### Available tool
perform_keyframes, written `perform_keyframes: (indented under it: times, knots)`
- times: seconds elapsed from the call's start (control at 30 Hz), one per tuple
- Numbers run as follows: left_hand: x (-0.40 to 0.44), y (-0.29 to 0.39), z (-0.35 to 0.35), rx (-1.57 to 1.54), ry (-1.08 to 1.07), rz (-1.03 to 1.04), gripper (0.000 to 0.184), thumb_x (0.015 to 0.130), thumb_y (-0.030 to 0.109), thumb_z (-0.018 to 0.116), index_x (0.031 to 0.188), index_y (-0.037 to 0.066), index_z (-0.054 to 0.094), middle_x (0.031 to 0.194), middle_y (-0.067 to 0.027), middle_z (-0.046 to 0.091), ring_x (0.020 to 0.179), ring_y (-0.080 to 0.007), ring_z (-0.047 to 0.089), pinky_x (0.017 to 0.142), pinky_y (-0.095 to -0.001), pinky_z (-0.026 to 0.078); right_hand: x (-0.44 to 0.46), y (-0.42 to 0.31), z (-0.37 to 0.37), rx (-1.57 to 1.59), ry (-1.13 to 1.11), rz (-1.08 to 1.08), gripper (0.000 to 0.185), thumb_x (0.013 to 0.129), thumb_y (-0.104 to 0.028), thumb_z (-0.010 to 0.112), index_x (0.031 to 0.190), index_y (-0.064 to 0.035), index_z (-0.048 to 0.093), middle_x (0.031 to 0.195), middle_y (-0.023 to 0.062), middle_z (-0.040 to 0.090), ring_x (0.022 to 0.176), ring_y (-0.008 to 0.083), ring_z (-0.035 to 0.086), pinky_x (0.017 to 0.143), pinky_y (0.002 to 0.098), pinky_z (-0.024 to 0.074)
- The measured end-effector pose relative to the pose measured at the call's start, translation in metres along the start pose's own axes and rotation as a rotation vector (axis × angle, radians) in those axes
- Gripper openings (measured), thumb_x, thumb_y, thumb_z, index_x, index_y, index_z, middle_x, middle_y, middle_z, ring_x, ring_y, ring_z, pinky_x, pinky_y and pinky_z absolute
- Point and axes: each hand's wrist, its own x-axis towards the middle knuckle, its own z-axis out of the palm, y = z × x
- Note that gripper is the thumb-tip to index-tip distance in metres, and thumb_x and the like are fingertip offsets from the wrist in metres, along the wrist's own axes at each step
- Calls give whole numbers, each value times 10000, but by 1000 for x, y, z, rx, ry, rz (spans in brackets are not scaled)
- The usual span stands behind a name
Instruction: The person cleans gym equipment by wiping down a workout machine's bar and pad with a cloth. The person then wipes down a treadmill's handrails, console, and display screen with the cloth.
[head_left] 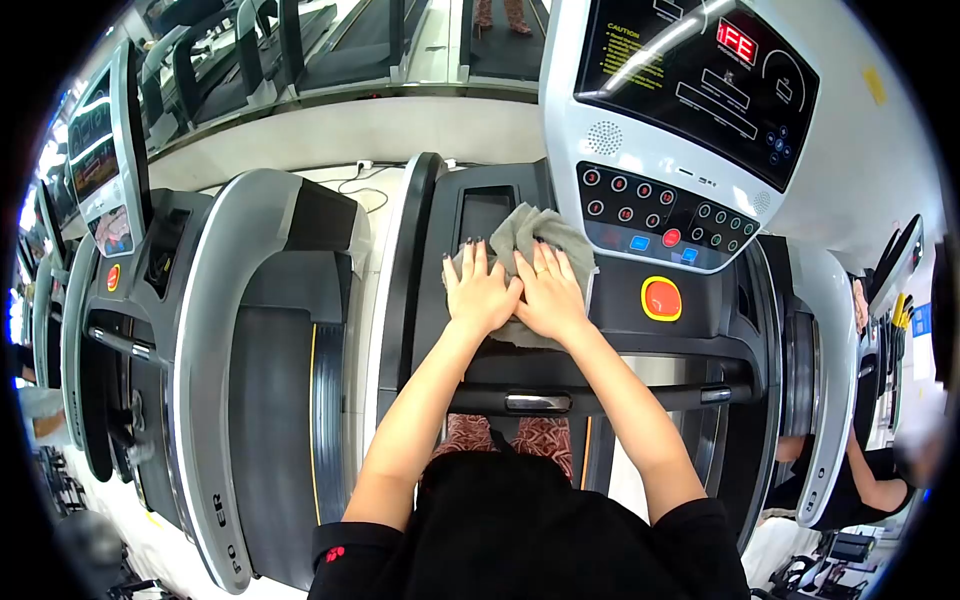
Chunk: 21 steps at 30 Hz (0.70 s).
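A grey cloth (540, 225) lies bunched on the left part of the treadmill's black console tray (620, 280). My left hand (482, 292) rests flat on the cloth, fingers stretched out and a little apart. Beside it, my right hand (548, 292) also presses flat on the cloth with its fingers extended; the two thumbs meet or nearly touch. Under the palms, part of the cloth is hidden. To the right of my hands sits a red stop button (661, 299) with a yellow ring. Above it is the button panel (665, 215).
The lit display (700, 80) stands at the upper right. A black handrail (600, 400) with metal grips crosses below my hands. Another treadmill (270, 400) stands to the left. A person (870, 480) in dark clothes is at the far right. A mirror (350, 45) lies ahead.
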Motion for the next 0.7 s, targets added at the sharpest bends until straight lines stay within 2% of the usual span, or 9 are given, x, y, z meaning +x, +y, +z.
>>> perform_keyframes:
  times: [0.17, 0.23, 0.27, 0.3, 0.37, 0.4, 0.5, 0.63, 0.7]
  knots:
    - [1, -4, 8, -3, 38, 22, 524, 838, 407, 337, 1165, 43, 525, 1411, -194, 220, 1340, -294, 115, 1058, -510, 25, -1, -2, -1, -41, -39, 0, 605, 791, -369, 477, 1284, -30, 386, 1346, 247, 309, 1300, 311, 232, 1076, 412, 118]
    - [0, -1, 10, 3, 122, 3, 533, 827, 408, 349, 1170, 36, 521, 1396, -204, 249, 1333, -302, 140, 1060, -504, 46, -2, -1, 1, -55, -38, -9, 588, 802, -354, 469, 1286, -32, 383, 1345, 248, 309, 1298, 312, 236, 1075, 413, 119]
    - [-2, 0, 17, 30, 291, -2, 521, 814, 365, 394, 1172, 4, 507, 1361, -215, 311, 1304, -319, 222, 1049, -508, 123, -1, 0, 1, -70, -36, -15, 570, 813, -339, 460, 1289, -34, 379, 1345, 248, 308, 1297, 313, 239, 1075, 413, 120]
    - [-6, 5, 19, 22, 300, -4, 521, 814, 365, 394, 1172, 4, 507, 1361, -215, 311, 1304, -319, 222, 1049, -508, 123, -2, 2, 5, -80, -35, -22, 570, 813, -339, 460, 1289, -34, 379, 1345, 248, 308, 1297, 313, 239, 1075, 413, 120]
    - [-14, 12, 23, 24, 539, -16, 505, 804, 308, 431, 1176, -28, 488, 1314, -218, 377, 1258, -334, 308, 1022, -499, 212, -3, 2, 14, -95, 36, -17, 535, 841, -315, 433, 1295, -39, 370, 1344, 247, 310, 1292, 317, 248, 1073, 416, 121]
    - [-20, 16, 24, -35, 558, 11, 486, 818, 267, 430, 1193, -41, 459, 1274, -223, 419, 1225, -343, 351, 1005, -474, 257, -3, 1, 11, -123, 32, -27, 527, 856, -311, 418, 1300, -33, 358, 1343, 255, 304, 1290, 326, 247, 1071, 419, 120]
    - [-33, 21, 27, -220, 381, -71, 484, 863, 305, 387, 1217, -19, 444, 1263, -207, 437, 1231, -303, 349, 1029, -427, 230, -2, -7, 5, -124, 13, -2, 541, 855, -307, 422, 1304, -16, 345, 1341, 269, 296, 1287, 346, 242, 1071, 421, 121]
    - [-25, 12, 27, -193, 333, -132, 495, 881, 338, 354, 1239, 5, 432, 1265, -198, 440, 1229, -284, 359, 1037, -435, 213, 10, -4, 22, -141, -1, 11, 578, 844, -316, 429, 1324, -17, 312, 1346, 278, 279, 1289, 366, 226, 1063, 440, 133]
    - [-10, 3, 24, -93, 351, -117, 518, 895, 378, 296, 1277, 47, 405, 1302, -175, 412, 1253, -254, 334, 1053, -454, 161, 26, -2, 28, -148, -1, 10, 611, 835, -334, 439, 1334, -14, 293, 1360, 276, 252, 1294, 369, 209, 1066, 438, 132]
